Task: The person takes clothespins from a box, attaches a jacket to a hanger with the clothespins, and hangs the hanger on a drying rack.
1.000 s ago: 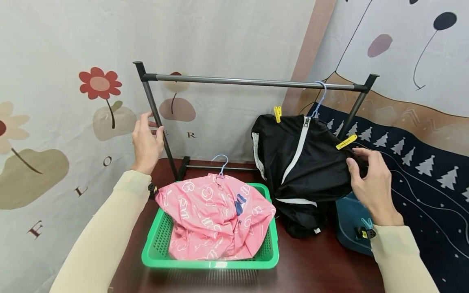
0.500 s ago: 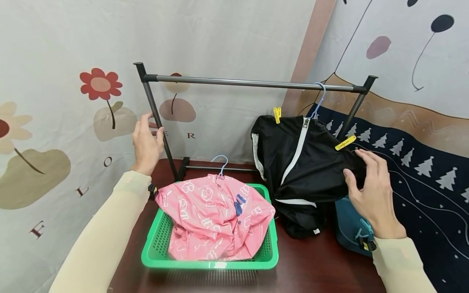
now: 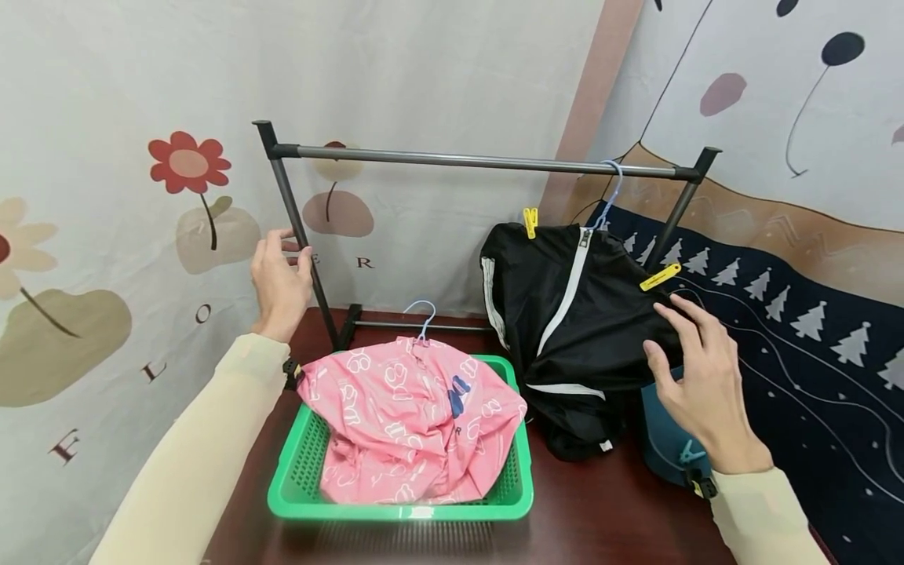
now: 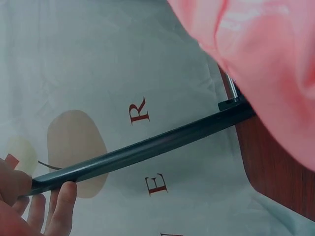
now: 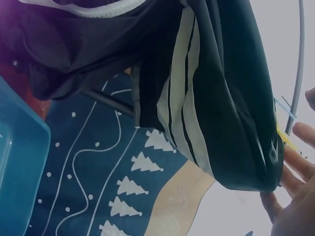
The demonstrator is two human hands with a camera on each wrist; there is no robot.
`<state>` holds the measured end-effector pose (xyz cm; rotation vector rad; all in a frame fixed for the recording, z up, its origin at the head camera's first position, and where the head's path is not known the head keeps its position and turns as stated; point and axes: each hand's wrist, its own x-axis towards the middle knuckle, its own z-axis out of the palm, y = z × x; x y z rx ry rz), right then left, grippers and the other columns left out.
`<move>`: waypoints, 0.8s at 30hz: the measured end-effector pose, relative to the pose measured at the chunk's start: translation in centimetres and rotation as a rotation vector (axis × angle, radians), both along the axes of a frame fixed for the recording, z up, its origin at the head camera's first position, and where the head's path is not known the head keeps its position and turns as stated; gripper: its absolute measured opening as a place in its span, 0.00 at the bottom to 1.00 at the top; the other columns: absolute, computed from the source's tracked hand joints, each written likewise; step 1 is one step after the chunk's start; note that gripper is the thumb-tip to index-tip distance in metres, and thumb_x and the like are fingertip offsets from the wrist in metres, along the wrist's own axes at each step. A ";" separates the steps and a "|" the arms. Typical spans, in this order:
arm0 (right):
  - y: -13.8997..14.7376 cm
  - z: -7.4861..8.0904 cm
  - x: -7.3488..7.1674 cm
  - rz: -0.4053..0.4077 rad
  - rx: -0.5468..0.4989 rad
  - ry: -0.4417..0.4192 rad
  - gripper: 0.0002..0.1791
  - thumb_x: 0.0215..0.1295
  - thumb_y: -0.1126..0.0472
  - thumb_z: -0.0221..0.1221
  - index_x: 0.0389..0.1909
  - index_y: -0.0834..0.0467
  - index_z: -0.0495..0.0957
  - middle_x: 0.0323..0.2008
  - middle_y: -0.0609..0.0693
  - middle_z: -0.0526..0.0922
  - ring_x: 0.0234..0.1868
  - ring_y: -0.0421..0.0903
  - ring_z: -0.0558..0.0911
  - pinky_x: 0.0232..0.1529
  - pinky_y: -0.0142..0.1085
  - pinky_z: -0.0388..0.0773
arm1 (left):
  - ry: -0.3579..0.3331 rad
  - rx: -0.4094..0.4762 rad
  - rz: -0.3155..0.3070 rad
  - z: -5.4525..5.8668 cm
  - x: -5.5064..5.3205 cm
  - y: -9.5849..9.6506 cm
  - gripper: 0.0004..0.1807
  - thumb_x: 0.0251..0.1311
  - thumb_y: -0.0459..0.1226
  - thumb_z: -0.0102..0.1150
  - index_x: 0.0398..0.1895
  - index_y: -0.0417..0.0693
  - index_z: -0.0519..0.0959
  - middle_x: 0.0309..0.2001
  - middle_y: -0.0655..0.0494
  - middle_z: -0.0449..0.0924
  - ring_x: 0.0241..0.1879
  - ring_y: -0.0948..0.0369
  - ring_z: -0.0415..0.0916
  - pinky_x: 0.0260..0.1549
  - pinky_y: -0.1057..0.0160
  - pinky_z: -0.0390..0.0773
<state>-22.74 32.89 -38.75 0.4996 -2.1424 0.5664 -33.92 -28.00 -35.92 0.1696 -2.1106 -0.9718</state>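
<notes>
My left hand point(image 3: 280, 286) holds the left post point(image 4: 147, 150) of a dark clothes rack, thumb on one side and fingers on the other. From the rail point(image 3: 452, 161) a black jacket point(image 3: 600, 314) with white zips hangs on a light-blue hanger point(image 3: 610, 192), towards the right end. Yellow clothespins sit on its shoulders, one on the left point(image 3: 530, 223) and one on the right point(image 3: 660, 277). Beside the jacket's right sleeve, my right hand point(image 3: 706, 377) has its fingers spread and loosely bent. In the right wrist view, its fingertips point(image 5: 290, 160) lie at the edge of the black cloth.
A green basket point(image 3: 402, 512) stands on the brown table point(image 3: 586, 518), with a pink jacket point(image 3: 424, 424) on a light-blue hanger point(image 3: 425, 314) in it. Behind my right wrist is a blue bin point(image 3: 660, 431) with a light-blue clothespin point(image 3: 690, 453). Printed cloth lines the walls.
My right hand has moved down and left along the jacket's sleeve, its fingers spreading. The left hand stays on the post. The whole view has shifted slightly.
</notes>
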 end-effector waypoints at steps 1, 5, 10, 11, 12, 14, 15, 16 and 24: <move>-0.1 0.0 0.0 -0.002 0.008 0.003 0.33 0.89 0.42 0.59 0.83 0.56 0.79 0.86 0.61 0.74 0.83 0.70 0.73 0.81 0.73 0.64 | -0.002 0.002 0.005 -0.1 0.0 0.0 0.22 0.88 0.36 0.62 0.77 0.39 0.77 0.65 0.33 0.83 0.62 0.40 0.92 0.61 0.39 0.91; -0.5 -0.2 0.1 -0.014 0.022 0.033 0.36 0.91 0.34 0.53 0.81 0.57 0.81 0.86 0.62 0.74 0.87 0.67 0.71 0.84 0.74 0.61 | -0.008 -0.003 0.011 -0.2 0.0 0.0 0.21 0.88 0.36 0.62 0.76 0.39 0.78 0.65 0.34 0.83 0.62 0.41 0.91 0.59 0.46 0.89; -1.0 -0.3 0.2 -0.011 0.025 0.080 0.36 0.91 0.34 0.52 0.77 0.58 0.84 0.85 0.62 0.76 0.88 0.65 0.70 0.88 0.69 0.59 | -0.021 0.010 0.001 -0.2 0.4 0.0 0.23 0.87 0.36 0.63 0.78 0.39 0.76 0.65 0.36 0.83 0.62 0.42 0.91 0.56 0.56 0.85; -1.2 -0.4 0.3 -0.007 0.029 0.089 0.36 0.91 0.35 0.53 0.77 0.58 0.84 0.84 0.62 0.77 0.88 0.65 0.71 0.89 0.68 0.59 | -0.026 0.014 -0.001 -0.2 0.5 0.0 0.24 0.86 0.35 0.63 0.78 0.39 0.75 0.65 0.36 0.83 0.62 0.42 0.91 0.57 0.57 0.85; -1.3 -0.4 0.3 -0.004 0.033 0.098 0.35 0.91 0.35 0.53 0.77 0.58 0.84 0.84 0.62 0.77 0.88 0.65 0.71 0.90 0.67 0.59 | -0.033 0.020 -0.004 -0.2 0.7 0.0 0.25 0.86 0.36 0.63 0.79 0.40 0.74 0.66 0.36 0.82 0.62 0.43 0.90 0.57 0.58 0.84; -1.5 -0.4 0.3 0.006 0.040 0.111 0.35 0.91 0.36 0.53 0.77 0.58 0.85 0.83 0.63 0.78 0.87 0.66 0.72 0.91 0.64 0.58 | -0.046 0.022 -0.008 -0.3 1.1 0.0 0.26 0.86 0.36 0.63 0.80 0.40 0.73 0.66 0.37 0.82 0.62 0.42 0.90 0.57 0.56 0.83; -1.6 -0.4 0.4 0.013 0.044 0.115 0.34 0.91 0.36 0.53 0.76 0.58 0.85 0.82 0.63 0.79 0.86 0.66 0.73 0.92 0.63 0.58 | -0.051 0.020 -0.011 -0.4 1.3 0.0 0.26 0.85 0.36 0.63 0.80 0.40 0.72 0.67 0.37 0.81 0.62 0.42 0.89 0.57 0.55 0.83; -1.8 -0.4 0.4 0.017 0.050 0.115 0.34 0.91 0.36 0.53 0.77 0.58 0.85 0.82 0.63 0.79 0.86 0.66 0.73 0.93 0.61 0.57 | -0.056 0.018 -0.015 -0.4 1.5 0.1 0.26 0.85 0.36 0.63 0.80 0.40 0.72 0.67 0.37 0.81 0.62 0.42 0.89 0.58 0.54 0.82; -2.9 -0.7 0.6 0.057 0.100 0.110 0.35 0.93 0.36 0.52 0.78 0.58 0.83 0.81 0.64 0.80 0.82 0.68 0.76 0.95 0.58 0.56 | -0.096 -0.063 -0.040 -1.3 3.5 0.4 0.23 0.87 0.39 0.62 0.75 0.37 0.74 0.67 0.35 0.79 0.63 0.38 0.86 0.55 0.46 0.81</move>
